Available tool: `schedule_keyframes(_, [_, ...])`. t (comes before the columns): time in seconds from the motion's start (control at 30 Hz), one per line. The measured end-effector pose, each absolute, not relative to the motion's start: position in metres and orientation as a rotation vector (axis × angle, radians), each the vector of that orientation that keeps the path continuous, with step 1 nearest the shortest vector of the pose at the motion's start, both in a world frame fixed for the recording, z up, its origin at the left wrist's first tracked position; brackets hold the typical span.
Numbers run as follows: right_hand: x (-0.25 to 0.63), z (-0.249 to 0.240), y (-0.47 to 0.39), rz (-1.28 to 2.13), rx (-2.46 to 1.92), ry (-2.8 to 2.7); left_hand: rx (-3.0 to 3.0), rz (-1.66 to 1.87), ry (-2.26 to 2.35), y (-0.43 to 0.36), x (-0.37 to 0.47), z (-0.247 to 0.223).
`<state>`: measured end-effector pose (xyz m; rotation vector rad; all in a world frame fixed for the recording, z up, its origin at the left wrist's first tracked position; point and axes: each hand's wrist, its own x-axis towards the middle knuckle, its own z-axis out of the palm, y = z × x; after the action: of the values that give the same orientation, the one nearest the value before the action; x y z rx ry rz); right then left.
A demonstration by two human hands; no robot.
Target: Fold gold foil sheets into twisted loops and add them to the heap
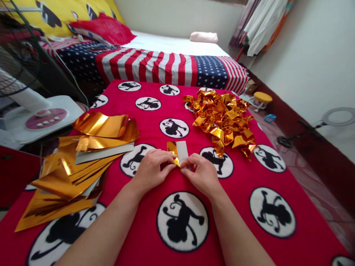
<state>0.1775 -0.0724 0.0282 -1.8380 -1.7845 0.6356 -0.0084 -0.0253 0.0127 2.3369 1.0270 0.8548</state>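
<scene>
Between my hands, near the middle of the red cloth, is a small folded piece of gold foil paper (pixel 182 150), part gold and part pale backing. My left hand (pixel 153 165) pinches its near left corner between thumb and fingers. At the near right corner my right hand (pixel 201 173) pinches the same paper in the same way. The fingertips cover the paper's near edge. To the left lies a loose pile of flat gold foil sheets (pixel 74 170), some with pale undersides. A heap of folded gold foil pieces (pixel 222 114) rests at the far right.
The table is covered by a red cloth (pixel 183 184) with round monkey prints. On the left stands a white fan base (pixel 41 118). Beyond the table is a bed with a flag-patterned cover (pixel 155 68). A yellow stool (pixel 262 97) and a ring light (pixel 340 116) are at the right.
</scene>
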Motion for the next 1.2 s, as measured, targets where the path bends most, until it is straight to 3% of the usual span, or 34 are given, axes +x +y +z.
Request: schedule_keyframes(1.2, [0.164,0.025,-0.078,0.350,-1.899,-1.894,2.099,0.984,1.081,-0.020,0.001,0.006])
